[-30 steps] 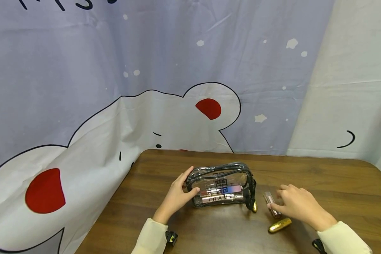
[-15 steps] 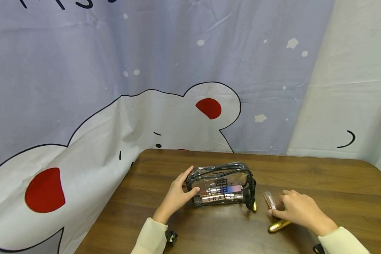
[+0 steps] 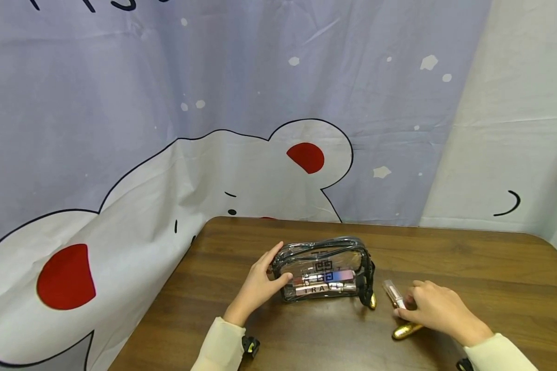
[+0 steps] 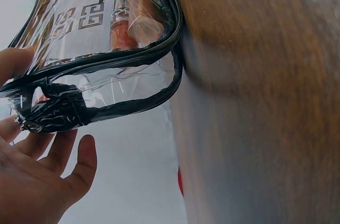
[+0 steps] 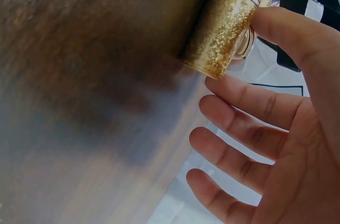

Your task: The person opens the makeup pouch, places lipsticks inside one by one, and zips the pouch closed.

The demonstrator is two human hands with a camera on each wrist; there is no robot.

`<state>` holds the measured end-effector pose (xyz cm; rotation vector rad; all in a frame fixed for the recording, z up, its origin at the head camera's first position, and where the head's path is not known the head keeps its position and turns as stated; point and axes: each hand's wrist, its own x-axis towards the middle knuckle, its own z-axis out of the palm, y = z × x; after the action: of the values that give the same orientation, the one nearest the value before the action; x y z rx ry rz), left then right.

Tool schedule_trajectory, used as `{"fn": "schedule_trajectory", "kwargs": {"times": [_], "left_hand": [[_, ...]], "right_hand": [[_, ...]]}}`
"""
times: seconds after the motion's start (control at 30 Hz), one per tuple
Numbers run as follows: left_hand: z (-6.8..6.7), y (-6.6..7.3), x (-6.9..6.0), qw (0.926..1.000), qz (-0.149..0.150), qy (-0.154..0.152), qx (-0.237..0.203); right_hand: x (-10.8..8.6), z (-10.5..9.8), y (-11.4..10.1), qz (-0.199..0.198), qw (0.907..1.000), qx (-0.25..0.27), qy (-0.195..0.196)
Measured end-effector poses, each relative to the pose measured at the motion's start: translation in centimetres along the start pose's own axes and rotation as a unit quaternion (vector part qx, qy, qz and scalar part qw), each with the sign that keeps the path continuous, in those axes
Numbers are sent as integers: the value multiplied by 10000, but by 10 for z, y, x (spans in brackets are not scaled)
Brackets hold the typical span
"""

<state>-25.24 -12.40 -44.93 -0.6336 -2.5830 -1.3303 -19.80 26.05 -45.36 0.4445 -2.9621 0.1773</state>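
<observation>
A clear zip pouch with black trim (image 3: 341, 262) stands on the table, with several makeup tubes (image 3: 325, 284) inside. My left hand (image 3: 256, 288) grips its left end, thumb at the front and fingers behind. To the right, my right hand (image 3: 435, 307) pinches a slim clear-capped lip gloss tube (image 3: 392, 292) between thumb and fingers; its lower part is hidden by the hand. Just below that hand lies a gold glittery lipstick tube (image 3: 404, 331), which covers much of the gloss tube in the right wrist view. Another gold tip (image 3: 373, 301) peeks out beside the pouch's right end.
The brown wooden table (image 3: 473, 257) reaches back to a printed cloth (image 3: 241, 165) with a white bear drawing. Both forearms have pale sleeves with a black strap at the wrist.
My right hand has lowered toward me and closed on the gloss tube, which has now shifted slightly left. It partly covers the gold lipstick tube. Left hand and pouch stay put.
</observation>
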Motion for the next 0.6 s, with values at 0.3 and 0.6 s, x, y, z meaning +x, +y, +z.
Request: {"fn": "schedule_trajectory", "kwargs": {"times": [0.3, 0.6], "left_hand": [[0, 1, -1, 10000, -18, -6, -36], [0, 0, 0, 10000, -2, 21, -16]], "right_hand": [[-1, 1, 2, 4, 9999, 97, 140], [-3, 3, 4, 32, 9999, 133, 63]]}}
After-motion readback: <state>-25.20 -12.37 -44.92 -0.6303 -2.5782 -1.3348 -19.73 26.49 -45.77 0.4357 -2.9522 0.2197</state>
